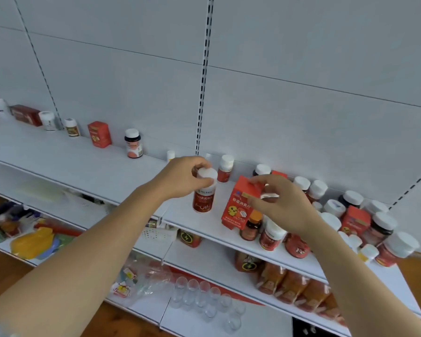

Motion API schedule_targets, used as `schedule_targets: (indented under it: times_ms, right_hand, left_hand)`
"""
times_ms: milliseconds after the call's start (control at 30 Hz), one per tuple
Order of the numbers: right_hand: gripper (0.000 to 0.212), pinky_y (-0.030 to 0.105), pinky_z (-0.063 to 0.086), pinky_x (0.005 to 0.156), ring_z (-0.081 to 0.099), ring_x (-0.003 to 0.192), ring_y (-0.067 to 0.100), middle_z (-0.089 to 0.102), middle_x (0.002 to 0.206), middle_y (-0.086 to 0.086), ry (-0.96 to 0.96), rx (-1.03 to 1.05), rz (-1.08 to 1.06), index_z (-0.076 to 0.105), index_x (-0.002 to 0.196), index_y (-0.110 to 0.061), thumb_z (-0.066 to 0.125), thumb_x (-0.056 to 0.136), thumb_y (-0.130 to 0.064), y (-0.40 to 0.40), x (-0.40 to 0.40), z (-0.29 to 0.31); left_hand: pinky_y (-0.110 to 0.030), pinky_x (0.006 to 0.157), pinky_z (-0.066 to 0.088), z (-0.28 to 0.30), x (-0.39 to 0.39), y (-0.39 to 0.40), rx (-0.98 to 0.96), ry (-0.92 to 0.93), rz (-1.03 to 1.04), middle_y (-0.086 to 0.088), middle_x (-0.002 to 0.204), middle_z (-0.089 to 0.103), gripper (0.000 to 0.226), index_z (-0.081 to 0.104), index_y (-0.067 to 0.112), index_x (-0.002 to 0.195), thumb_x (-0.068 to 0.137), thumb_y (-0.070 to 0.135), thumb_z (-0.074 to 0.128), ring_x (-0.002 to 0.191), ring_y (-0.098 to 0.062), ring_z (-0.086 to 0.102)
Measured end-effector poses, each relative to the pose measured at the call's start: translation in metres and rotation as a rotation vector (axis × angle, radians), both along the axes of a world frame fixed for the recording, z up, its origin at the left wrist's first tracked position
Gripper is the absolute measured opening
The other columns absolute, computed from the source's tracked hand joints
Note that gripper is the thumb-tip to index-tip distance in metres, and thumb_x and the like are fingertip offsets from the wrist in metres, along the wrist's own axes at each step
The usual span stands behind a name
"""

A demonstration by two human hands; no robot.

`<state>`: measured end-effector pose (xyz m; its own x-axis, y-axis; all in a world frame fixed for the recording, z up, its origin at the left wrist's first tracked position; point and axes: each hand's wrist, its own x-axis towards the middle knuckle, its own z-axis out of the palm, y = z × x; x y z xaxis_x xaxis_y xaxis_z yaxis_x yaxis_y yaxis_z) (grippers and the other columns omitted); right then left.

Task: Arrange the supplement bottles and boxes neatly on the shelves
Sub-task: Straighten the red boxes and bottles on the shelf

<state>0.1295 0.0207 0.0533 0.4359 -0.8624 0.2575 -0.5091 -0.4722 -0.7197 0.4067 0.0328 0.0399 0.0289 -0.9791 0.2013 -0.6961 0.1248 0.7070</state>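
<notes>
Red bottle with white cap stands upright at frame centre, on the top shelf, near its front edge. Left hand is on it from above-left, fingers curled round the cap, pinching it. Long axis vertical, so the move is lift or slide along the shelf.

Red box sits just right of the bottle, apart from it, tilted with its top leaning left. Right hand pinches the box's upper right corner, fingers curled (grip looks light, box base seems off the shelf or barely on it, can't tell).

Right of that: dense cluster of unsorted bottles. Upper left: spaced row along the back wall, ending with a dark bottle. Gap between that row and the left hand looks like the target, so the left hand is nearer.
</notes>
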Motion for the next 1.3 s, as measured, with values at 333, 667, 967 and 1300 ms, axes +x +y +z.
schedule_targets:
  times_ms: [333,667,967,1300]
  right_hand:
    - [0.037,0.011,0.053,0.073,0.061,0.096,-0.009,0.061,0.109,-0.026,-0.003,-0.015,-0.049,0.063,0.110,-0.043,0.075,0.076,-0.039,-0.092,0.016,0.002]
    - [0.033,0.006,0.050,0.072,0.062,0.094,-0.007,0.064,0.108,-0.021,0.021,-0.008,-0.161,0.066,0.108,-0.034,0.078,0.079,-0.026,-0.126,0.013,0.001]
    - [0.034,0.000,0.043,0.065,0.059,0.094,-0.014,0.061,0.108,-0.023,0.067,0.027,-0.224,0.063,0.108,-0.038,0.076,0.079,-0.026,-0.137,0.012,-0.010]
    - [0.036,0.008,0.051,0.073,0.062,0.097,-0.005,0.062,0.111,-0.021,0.085,0.021,-0.177,0.063,0.113,-0.036,0.076,0.080,-0.029,-0.152,0.013,-0.033]
  left_hand:
    - [-0.017,0.068,0.042,-0.011,0.007,-0.104,0.045,-0.088,-0.090,0.019,0.102,0.062,0.038,0.063,0.037,0.114,0.078,0.046,0.075,0.089,0.002,0.058]
    - [-0.034,0.077,0.055,-0.021,-0.019,-0.184,0.058,-0.266,-0.272,0.015,0.102,0.065,0.036,0.065,0.033,0.109,0.078,0.050,0.072,0.090,-0.007,0.061]
    - [-0.035,0.085,0.047,-0.024,-0.034,-0.231,-0.035,-0.376,-0.297,-0.001,0.101,0.059,0.046,0.068,0.033,0.116,0.076,0.055,0.073,0.098,-0.019,0.054]
    - [-0.031,0.084,0.039,-0.055,-0.042,-0.243,-0.106,-0.391,-0.284,-0.004,0.098,0.063,0.045,0.070,0.029,0.116,0.078,0.052,0.073,0.098,-0.020,0.054]
